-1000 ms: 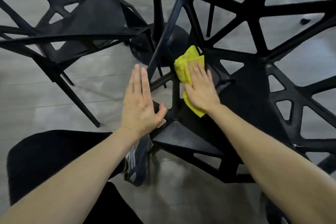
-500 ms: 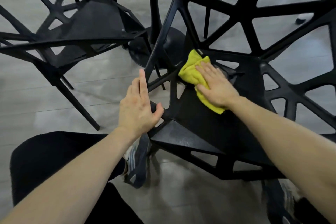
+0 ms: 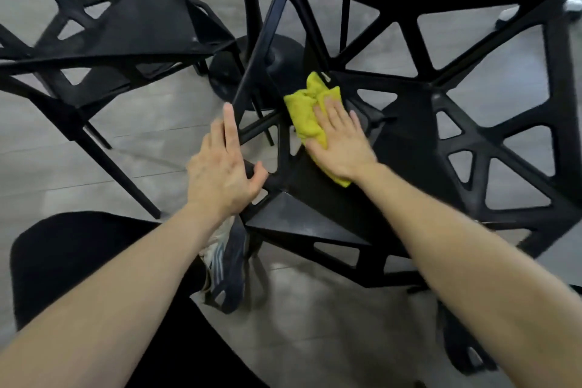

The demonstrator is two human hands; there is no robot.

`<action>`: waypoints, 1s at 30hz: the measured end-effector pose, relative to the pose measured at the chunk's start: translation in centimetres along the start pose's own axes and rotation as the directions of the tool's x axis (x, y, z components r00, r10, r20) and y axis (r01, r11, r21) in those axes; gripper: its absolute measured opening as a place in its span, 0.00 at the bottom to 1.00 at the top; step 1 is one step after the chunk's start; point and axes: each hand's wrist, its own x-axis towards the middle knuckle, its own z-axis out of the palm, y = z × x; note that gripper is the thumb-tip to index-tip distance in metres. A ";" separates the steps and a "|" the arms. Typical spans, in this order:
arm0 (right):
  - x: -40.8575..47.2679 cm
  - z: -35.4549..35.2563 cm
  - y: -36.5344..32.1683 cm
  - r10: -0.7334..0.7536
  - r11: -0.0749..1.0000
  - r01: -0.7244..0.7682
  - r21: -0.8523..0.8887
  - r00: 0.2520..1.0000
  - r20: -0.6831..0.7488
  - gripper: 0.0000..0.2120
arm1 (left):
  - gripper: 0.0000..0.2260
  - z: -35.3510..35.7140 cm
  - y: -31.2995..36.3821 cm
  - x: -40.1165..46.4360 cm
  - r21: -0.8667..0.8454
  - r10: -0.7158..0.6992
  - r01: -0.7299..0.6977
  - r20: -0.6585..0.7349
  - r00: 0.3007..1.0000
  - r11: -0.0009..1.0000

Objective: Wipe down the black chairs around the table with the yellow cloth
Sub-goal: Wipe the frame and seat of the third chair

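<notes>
A black chair (image 3: 409, 148) with a lattice of triangular openings stands right in front of me. A crumpled yellow cloth (image 3: 304, 113) lies on its seat near the back left corner. My right hand (image 3: 341, 140) presses flat on the cloth with straight fingers. My left hand (image 3: 223, 167) rests on the chair's left edge, fingers straight along the armrest strut and the thumb hooked over the seat corner. A second black chair (image 3: 126, 28) of the same kind stands at the upper left.
The round black table base (image 3: 277, 57) and its post rise behind the chair I touch. Grey plank floor (image 3: 78, 173) lies between the two chairs. My dark trouser leg (image 3: 78, 255) and a shoe (image 3: 223, 268) are at the lower left, close to the seat's front corner.
My right hand has slid the cloth along the seat's back left corner, first right, then back left. My left hand has shifted slightly on the chair's edge.
</notes>
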 end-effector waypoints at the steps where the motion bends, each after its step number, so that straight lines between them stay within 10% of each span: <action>1: -1.9 0.4 -1.6 0.017 1.000 -0.018 0.026 1.000 0.016 0.43 | 0.50 -0.1 0.1 0.0 0.003 -0.005 0.005 0.004 1.000 1.000; 13: -8.8 0.8 -2.6 -0.113 0.992 0.105 0.075 0.988 0.104 0.41 | 0.45 0.5 0.6 0.3 0.118 -0.013 0.019 -0.050 0.999 0.993; 20: -11.4 -3.4 12.8 0.366 0.922 -0.358 -0.147 0.930 0.027 0.47 | 0.30 0.0 5.6 1.0 0.075 0.236 -0.232 -0.054 0.970 0.970; 30: -16.2 -0.9 6.7 0.050 0.999 -0.050 -0.015 0.999 0.003 0.34 | 0.32 4.2 8.2 4.0 0.111 0.459 -0.487 0.207 0.864 0.867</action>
